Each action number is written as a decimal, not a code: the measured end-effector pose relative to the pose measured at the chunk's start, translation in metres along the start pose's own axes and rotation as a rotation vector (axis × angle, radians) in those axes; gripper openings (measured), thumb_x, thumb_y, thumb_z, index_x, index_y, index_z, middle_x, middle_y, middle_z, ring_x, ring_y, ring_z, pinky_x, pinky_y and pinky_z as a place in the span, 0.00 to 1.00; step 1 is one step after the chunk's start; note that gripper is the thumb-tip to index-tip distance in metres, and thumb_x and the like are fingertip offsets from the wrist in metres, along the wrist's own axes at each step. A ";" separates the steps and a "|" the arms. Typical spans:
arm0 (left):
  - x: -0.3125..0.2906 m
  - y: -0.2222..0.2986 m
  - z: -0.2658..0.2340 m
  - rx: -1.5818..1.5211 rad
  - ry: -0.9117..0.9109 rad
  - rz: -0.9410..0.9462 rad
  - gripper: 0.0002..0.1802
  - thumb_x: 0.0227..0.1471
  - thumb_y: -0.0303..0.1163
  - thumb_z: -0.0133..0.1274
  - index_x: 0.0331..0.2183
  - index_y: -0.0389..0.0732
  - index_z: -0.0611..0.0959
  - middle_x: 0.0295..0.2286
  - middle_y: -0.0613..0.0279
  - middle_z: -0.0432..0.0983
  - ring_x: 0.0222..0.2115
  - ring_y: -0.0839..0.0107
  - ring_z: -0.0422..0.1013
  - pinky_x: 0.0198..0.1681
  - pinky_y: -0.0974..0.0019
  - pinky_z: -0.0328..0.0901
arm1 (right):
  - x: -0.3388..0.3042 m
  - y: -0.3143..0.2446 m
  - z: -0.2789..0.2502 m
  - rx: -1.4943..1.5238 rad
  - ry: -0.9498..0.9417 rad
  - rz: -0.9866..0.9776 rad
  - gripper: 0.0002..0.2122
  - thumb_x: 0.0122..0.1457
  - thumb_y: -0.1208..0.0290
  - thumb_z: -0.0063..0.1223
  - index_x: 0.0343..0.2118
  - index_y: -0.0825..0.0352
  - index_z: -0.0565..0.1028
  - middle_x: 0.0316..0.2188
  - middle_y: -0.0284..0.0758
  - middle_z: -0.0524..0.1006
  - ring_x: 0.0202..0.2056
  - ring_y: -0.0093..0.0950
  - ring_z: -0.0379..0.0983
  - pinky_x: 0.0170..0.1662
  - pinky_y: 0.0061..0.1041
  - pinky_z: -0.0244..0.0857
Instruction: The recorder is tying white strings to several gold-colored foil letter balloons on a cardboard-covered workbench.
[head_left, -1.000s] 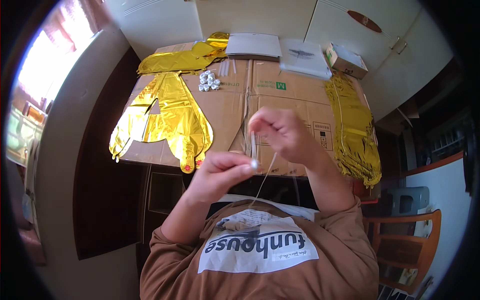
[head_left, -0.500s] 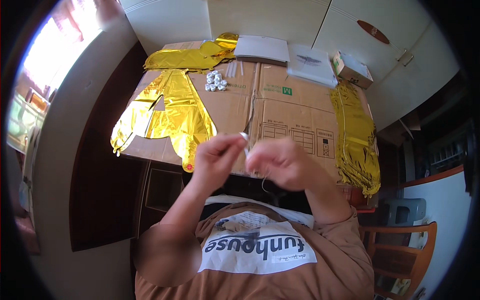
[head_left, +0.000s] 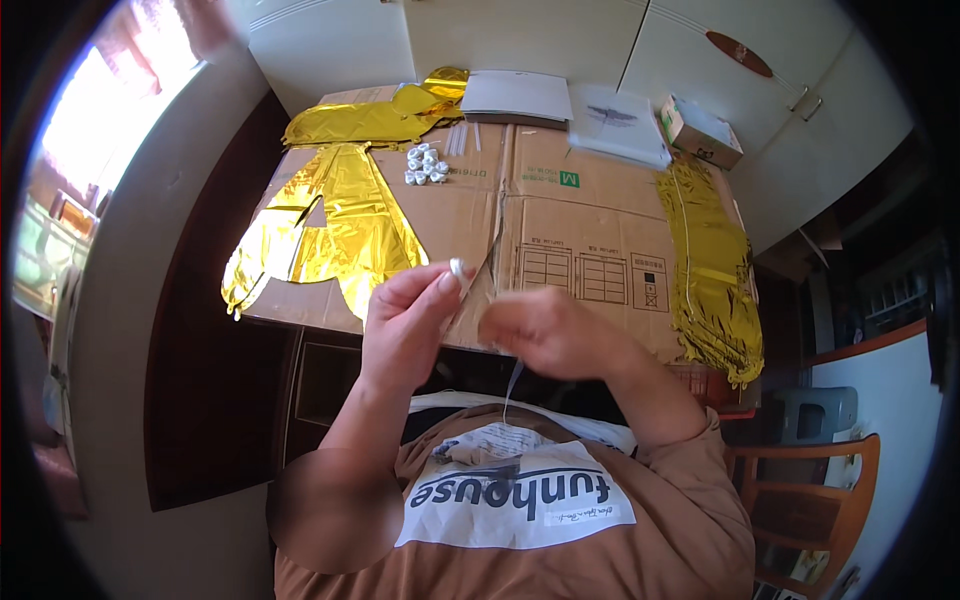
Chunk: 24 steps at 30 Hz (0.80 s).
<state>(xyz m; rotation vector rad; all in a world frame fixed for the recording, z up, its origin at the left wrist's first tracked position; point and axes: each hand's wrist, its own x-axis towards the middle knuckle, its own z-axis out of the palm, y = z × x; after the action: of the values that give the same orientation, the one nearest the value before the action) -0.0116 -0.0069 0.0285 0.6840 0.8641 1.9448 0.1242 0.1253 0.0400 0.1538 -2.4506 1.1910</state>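
Observation:
My left hand (head_left: 400, 325) pinches a small white roll (head_left: 457, 268) between thumb and fingertips, raised above the near edge of the cardboard. It looks like wound ribbon. Just to its right, my right hand (head_left: 548, 332) is closed with its fingers curled, a little blurred. From beneath it a thin pale ribbon strand (head_left: 514, 380) hangs toward my shirt; the part inside the fingers is hidden. Farther back on the cardboard (head_left: 580, 225) lies a cluster of similar white rolls (head_left: 426, 166). Left of my hands, a flat gold foil balloon (head_left: 345, 215) is shaped like the letter A.
More folded gold foil lies at the back left (head_left: 355, 122) and along the right edge (head_left: 712, 275). Thin white straws (head_left: 462, 138) rest beside the rolls. At the back are a white stack (head_left: 516, 95), a clear plastic packet (head_left: 618, 125) and an opened box (head_left: 702, 130). A wooden chair (head_left: 810, 480) stands right.
My hands have drawn apart a little, the left shifting left with the white roll. The pale strand now shows hanging below my right hand.

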 end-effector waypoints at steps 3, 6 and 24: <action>-0.003 -0.021 -0.009 0.400 -0.040 -0.050 0.08 0.55 0.26 0.54 0.35 0.31 0.82 0.31 0.64 0.78 0.31 0.82 0.71 0.35 0.78 0.65 | 0.005 -0.016 -0.021 0.051 0.098 0.088 0.04 0.57 0.73 0.52 0.28 0.67 0.73 0.21 0.40 0.73 0.26 0.37 0.74 0.30 0.30 0.67; -0.009 -0.013 0.008 -0.002 -0.171 -0.141 0.08 0.56 0.26 0.53 0.36 0.33 0.82 0.24 0.69 0.73 0.26 0.82 0.66 0.33 0.78 0.63 | 0.009 0.007 -0.021 0.039 0.190 0.080 0.04 0.58 0.72 0.51 0.29 0.66 0.73 0.23 0.41 0.73 0.27 0.37 0.74 0.31 0.30 0.67; -0.005 -0.015 -0.002 -0.167 -0.158 -0.239 0.10 0.56 0.30 0.54 0.37 0.35 0.81 0.31 0.67 0.78 0.26 0.85 0.66 0.32 0.80 0.61 | 0.019 0.024 -0.017 0.143 0.155 0.097 0.04 0.58 0.73 0.51 0.28 0.67 0.74 0.24 0.38 0.73 0.25 0.32 0.72 0.29 0.28 0.65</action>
<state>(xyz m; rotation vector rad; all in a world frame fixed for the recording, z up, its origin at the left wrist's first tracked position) -0.0029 -0.0063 0.0151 0.5972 0.6471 1.7019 0.1054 0.1550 0.0398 -0.0172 -2.2618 1.3667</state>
